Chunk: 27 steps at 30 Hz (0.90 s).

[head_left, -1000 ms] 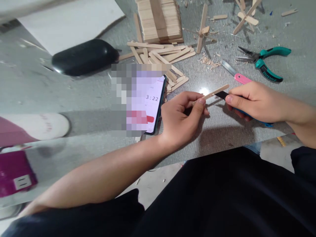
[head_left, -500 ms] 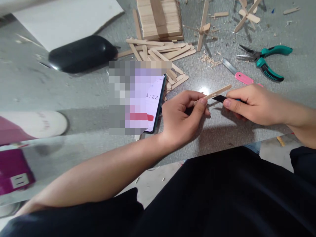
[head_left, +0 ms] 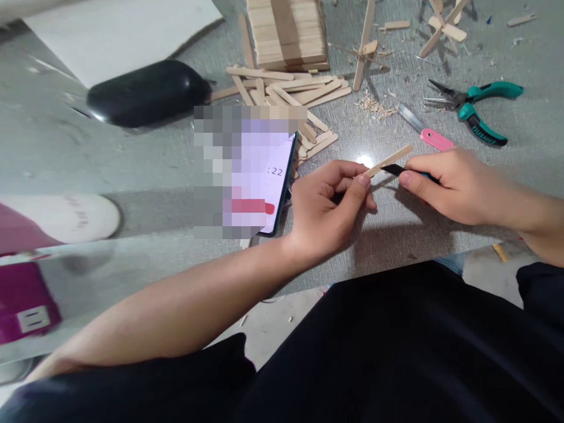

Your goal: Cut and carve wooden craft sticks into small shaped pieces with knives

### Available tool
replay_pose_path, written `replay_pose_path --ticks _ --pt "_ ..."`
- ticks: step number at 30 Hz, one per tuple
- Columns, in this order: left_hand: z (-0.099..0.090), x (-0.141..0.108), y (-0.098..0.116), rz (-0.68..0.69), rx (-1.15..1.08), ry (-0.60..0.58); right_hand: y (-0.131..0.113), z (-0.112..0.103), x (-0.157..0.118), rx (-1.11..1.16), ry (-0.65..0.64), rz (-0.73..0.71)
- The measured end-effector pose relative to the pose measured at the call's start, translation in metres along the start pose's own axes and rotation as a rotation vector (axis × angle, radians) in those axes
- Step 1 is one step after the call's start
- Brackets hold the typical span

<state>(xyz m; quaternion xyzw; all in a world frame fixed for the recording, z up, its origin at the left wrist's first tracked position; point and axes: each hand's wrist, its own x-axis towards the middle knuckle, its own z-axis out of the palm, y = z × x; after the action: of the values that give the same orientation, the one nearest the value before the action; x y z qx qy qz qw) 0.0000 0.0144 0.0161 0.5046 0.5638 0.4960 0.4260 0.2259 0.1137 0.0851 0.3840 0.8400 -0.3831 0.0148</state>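
Across the grey counter (head_left: pixel 150 158), the work looks partway along: a banded stack of sticks (head_left: pixel 263 38) and a scatter of loose sticks (head_left: pixel 324 93) appear largely uncut, while two crossed-stick pieces (head_left: pixel 444 28) (head_left: pixel 363 54) stand joined near the far edge of view. Green-handled pliers (head_left: pixel 493 90) lie open, unheld, with a pink-handled knife (head_left: pixel 436 139) nearby. The left hand (head_left: pixel 324 205) has its fingers narrowed to a pinch, thumb on top, on the wooden stick (head_left: pixel 399 154), whose free end slants up toward the right hand. The right hand (head_left: pixel 458 188) has its fingers closed around the black-bladed knife (head_left: pixel 391 169), thumb close behind the blade. The blade appears to touch the stick's underside; the stick is in one piece, so that cut looks unfinished, though its depth I cannot tell. Fine shavings (head_left: pixel 374 107) lie beyond the hands.
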Motion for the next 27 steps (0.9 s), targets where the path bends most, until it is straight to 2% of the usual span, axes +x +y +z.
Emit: replay_pose_path --ticks 7,14,22,27 --pt "-0.001 0.002 0.004 -0.028 0.029 -0.03 0.001 0.0 -0.002 0.048 0.071 -0.006" --pt "0.0 -0.001 -0.001 0.031 0.0 -0.058 -0.008 0.009 -0.012 -0.108 0.339 0.038" --pt "0.002 -0.007 0.0 0.056 0.047 -0.136 -0.016 0.024 -0.018 -0.286 0.284 -0.041" --pt "0.003 -0.005 -0.002 0.121 0.048 -0.139 -0.006 0.032 -0.017 -0.345 0.33 -0.168"
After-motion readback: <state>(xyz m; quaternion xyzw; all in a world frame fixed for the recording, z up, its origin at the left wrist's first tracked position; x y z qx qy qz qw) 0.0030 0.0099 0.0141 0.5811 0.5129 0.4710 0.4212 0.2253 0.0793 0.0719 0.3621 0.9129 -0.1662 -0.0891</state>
